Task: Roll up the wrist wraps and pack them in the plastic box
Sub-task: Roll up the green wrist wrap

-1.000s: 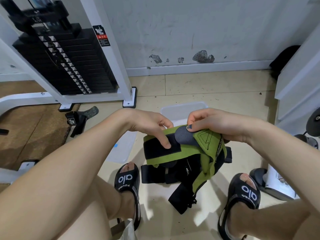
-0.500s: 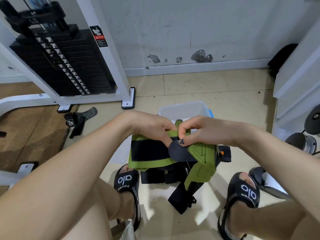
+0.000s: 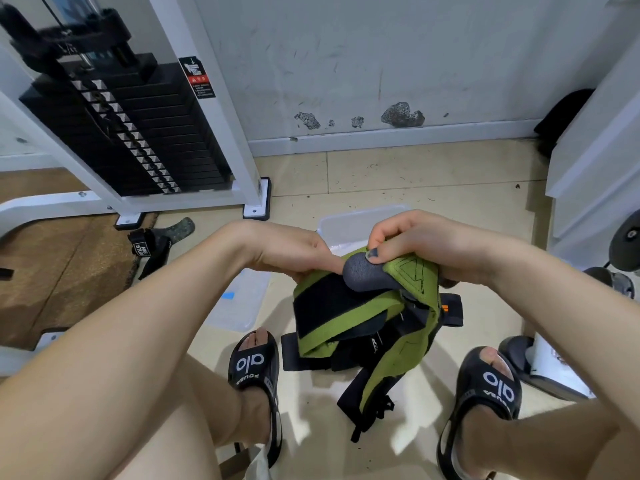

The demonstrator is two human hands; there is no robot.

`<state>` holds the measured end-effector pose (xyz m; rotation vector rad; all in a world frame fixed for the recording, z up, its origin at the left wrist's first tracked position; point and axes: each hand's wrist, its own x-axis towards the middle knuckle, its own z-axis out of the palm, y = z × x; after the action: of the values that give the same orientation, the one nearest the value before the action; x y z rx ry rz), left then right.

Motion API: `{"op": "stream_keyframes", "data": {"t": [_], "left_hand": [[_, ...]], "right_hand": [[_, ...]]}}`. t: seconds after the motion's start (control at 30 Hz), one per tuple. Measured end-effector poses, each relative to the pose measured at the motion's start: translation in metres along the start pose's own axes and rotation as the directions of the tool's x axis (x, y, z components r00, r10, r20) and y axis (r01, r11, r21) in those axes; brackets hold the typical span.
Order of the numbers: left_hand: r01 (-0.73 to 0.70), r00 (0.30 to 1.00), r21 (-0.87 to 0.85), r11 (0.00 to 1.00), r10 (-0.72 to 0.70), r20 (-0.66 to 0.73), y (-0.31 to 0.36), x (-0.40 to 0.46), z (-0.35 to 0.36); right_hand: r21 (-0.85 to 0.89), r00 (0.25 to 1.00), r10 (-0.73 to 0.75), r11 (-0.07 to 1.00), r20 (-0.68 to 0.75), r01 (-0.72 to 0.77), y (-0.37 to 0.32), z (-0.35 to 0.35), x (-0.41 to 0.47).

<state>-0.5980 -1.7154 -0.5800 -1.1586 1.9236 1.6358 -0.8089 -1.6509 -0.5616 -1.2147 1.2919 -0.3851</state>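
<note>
Both hands hold a green wrist wrap (image 3: 349,317) with a black Velcro strip above the floor. My left hand (image 3: 294,251) grips its upper left edge, fingers hidden behind the fabric. At the right end, my right hand (image 3: 422,247) pinches the wrap's grey tab with the thumb on top. The rest of the green wrap hangs down to the floor. Under it lie several black wraps (image 3: 349,355), one with an orange mark. A clear plastic box (image 3: 349,225) stands on the floor behind my hands, largely hidden by them.
The box's clear lid (image 3: 239,299) lies on the floor left of the wraps. Another black wrap (image 3: 156,245) lies by the weight-stack machine (image 3: 121,123) at the left. My sandalled feet (image 3: 254,368) flank the pile. White equipment stands at the right.
My right hand has shifted to the right and up with the grey tab. The green wrap's black Velcro section has tilted and drooped lower on the left.
</note>
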Motion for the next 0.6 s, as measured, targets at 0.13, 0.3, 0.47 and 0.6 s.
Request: {"op": "stream_keyframes", "data": {"t": [0.13,0.3,0.47,0.6], "left_hand": [[-0.006,1.0,-0.102,0.995,0.008,0.012,0.001,-0.004,-0.001],[0.022,1.0,-0.126,0.992,-0.02,0.012,-0.003,-0.008,-0.005],[0.163,0.986,0.103,0.981,-0.161,-0.033,-0.022,-0.011,-0.01],[0.324,0.937,0.188,0.927,-0.287,-0.199,-0.037,-0.008,-0.018]], "right_hand": [[0.11,0.999,-0.022,0.994,-0.045,0.027,-0.001,-0.004,-0.001],[0.206,0.988,-0.037,0.976,-0.147,0.067,0.002,-0.009,0.003],[0.259,0.94,-0.044,0.956,-0.338,0.138,0.01,-0.031,0.012],[0.29,0.956,-0.019,0.951,-0.294,0.108,0.013,-0.031,0.013]]}}
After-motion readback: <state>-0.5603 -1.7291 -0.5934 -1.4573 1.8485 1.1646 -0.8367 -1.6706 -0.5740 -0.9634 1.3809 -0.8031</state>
